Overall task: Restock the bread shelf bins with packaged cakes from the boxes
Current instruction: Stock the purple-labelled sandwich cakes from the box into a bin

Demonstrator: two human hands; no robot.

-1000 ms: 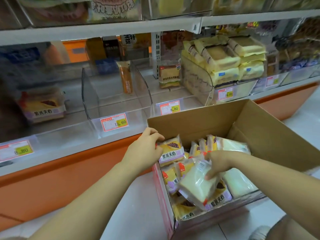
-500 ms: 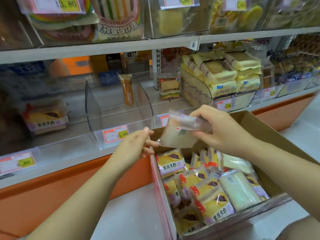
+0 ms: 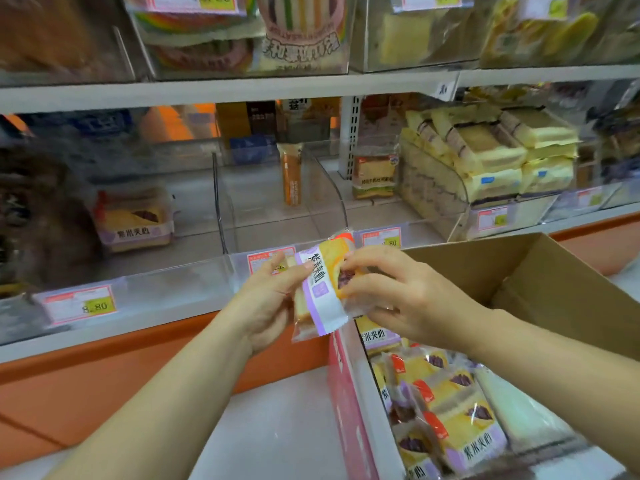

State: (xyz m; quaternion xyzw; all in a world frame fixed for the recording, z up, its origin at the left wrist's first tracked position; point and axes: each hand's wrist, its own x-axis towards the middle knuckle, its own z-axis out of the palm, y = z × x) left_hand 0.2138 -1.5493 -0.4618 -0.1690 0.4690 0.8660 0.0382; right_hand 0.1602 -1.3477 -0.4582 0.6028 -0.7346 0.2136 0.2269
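The left hand [image 3: 268,299] and right hand [image 3: 398,299] both pinch one yellow-and-purple plastic-wrapped cake packet [image 3: 323,289], fingers curled on its opposite edges. It is held upright above the near corner of the open brown cardboard box [image 3: 540,282] filled with matching packets [image 3: 460,420]. Just behind it stands a clear acrylic shelf bin [image 3: 277,216] with a red-and-yellow price tag [image 3: 266,259].

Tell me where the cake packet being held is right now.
Centre of the head view: the cake packet is held between the left hand and right hand, just left of the cardboard box.
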